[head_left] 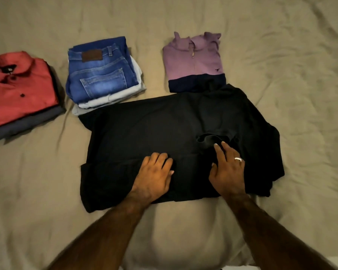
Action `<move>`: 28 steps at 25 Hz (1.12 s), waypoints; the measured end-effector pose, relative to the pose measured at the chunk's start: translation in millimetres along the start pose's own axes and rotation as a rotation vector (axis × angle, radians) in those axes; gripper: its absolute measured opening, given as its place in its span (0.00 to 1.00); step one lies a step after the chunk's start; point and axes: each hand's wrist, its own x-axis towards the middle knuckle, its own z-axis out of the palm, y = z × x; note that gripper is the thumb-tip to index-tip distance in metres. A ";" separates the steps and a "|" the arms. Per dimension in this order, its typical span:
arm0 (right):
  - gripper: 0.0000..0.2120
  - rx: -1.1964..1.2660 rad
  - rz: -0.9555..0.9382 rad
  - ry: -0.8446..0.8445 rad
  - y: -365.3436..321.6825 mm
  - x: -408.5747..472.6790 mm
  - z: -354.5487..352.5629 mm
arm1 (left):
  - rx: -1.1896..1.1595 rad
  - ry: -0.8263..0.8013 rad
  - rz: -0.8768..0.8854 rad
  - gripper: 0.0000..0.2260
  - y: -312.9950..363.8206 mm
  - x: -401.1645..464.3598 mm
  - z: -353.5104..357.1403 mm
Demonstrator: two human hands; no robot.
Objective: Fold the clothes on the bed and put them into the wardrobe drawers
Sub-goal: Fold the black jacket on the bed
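We've got the black shirt [164,133] spread on the bed [281,55], below the folded purple zip sweater [193,61] and jeans stack [101,75]. Left hand [154,172] presses flat, knuckles bent; right hand [228,168] spread, fingers at the collar.

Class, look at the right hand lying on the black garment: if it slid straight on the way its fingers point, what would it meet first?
The right hand points up the bed and slightly left. Its fingertips already touch the collar of the black shirt. Beyond that likely lies the folded purple zip top.
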 end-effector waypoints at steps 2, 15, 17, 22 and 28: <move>0.23 0.018 0.055 0.101 13.6 6.4 -2.7 | -0.062 0.058 -0.041 0.19 21.2 43.5 -6.8; 0.10 0.687 0.467 -0.148 64.6 30.1 -20.6 | -0.298 -0.142 -0.314 0.10 105.6 203.5 -3.7; 0.27 1.116 0.739 -0.133 63.2 42.0 -37.4 | -0.485 -0.007 -0.269 0.09 116.4 203.4 -11.4; 0.40 1.584 1.050 -0.347 76.1 75.4 -78.1 | -0.345 -0.016 0.256 0.11 140.7 183.5 -25.0; 0.10 1.501 1.258 -0.264 81.6 42.5 -77.7 | -0.553 -0.236 -0.392 0.15 126.3 131.9 -17.4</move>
